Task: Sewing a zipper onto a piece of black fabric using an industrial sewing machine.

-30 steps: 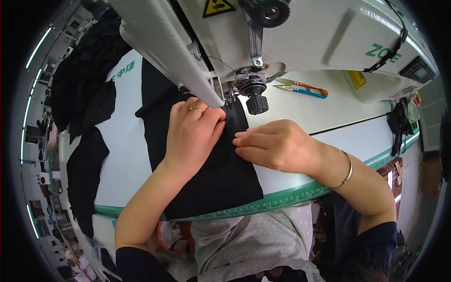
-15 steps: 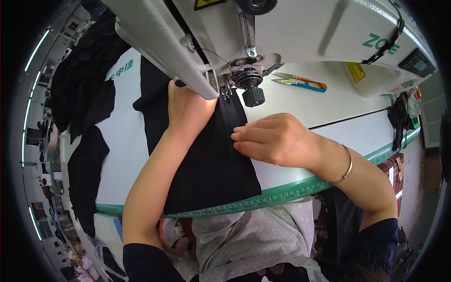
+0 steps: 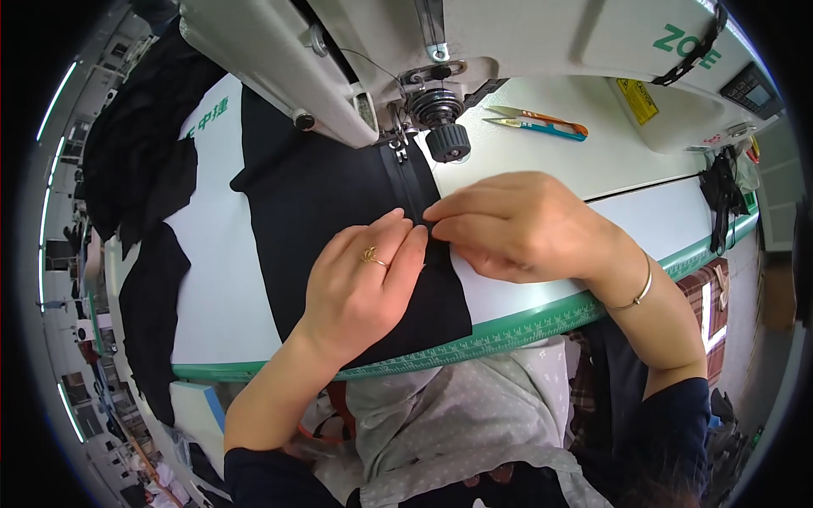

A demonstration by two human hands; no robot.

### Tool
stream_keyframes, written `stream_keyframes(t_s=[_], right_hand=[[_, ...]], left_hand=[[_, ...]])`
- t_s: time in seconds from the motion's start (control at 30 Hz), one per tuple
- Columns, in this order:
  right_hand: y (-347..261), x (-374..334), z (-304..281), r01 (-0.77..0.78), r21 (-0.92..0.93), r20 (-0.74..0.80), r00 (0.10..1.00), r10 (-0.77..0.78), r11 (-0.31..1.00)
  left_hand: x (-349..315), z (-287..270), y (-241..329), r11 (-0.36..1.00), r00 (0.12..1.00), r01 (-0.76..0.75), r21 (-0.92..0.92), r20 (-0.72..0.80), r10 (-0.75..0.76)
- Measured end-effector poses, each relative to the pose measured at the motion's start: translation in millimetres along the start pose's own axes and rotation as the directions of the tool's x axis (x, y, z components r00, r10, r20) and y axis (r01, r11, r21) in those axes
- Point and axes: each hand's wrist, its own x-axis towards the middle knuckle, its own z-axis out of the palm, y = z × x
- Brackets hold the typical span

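A black fabric panel (image 3: 318, 190) lies under the sewing machine's presser foot (image 3: 400, 152) and runs toward me. Along its right part goes a narrow black strip (image 3: 410, 188), which leads from the foot to my fingertips. My left hand (image 3: 360, 279), with a ring on one finger, rests on the panel, its fingers drawn together at the strip's left side. From the right, my right hand (image 3: 517, 229) pinches the strip and fabric edge, its fingertips almost touching the left ones. Exactly what lies between the fingertips is hidden.
The sewing machine head (image 3: 279, 68) stands over the far side. Orange-and-blue thread snips (image 3: 538, 124) lie on its bed. More black cloth (image 3: 140, 144) is heaped at left. A green ruler-marked edge (image 3: 508, 336) borders the table, and black strips (image 3: 720, 199) hang at right.
My left hand has come back from beside the machine head to the strip near my right hand. My right hand has shifted slightly up and closer to the strip. The view has moved a little.
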Motion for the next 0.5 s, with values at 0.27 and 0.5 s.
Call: stream_keyframes(t_s=[0.27,0.5], right_hand=[[2.7,-0.7,-16.0,-0.105,-0.005,0.189,0.976,0.104,0.994],[5.3,-0.3,-12.4,-0.075,-0.029,0.172,0.982,0.079,0.997]], left_hand=[[3.3,-7.6,-8.3,0.904,0.949,0.248,-0.347,-0.102,-0.300],[4.8,3.0,-8.0,0.985,0.992,0.018,-0.172,-0.118,-0.039]])
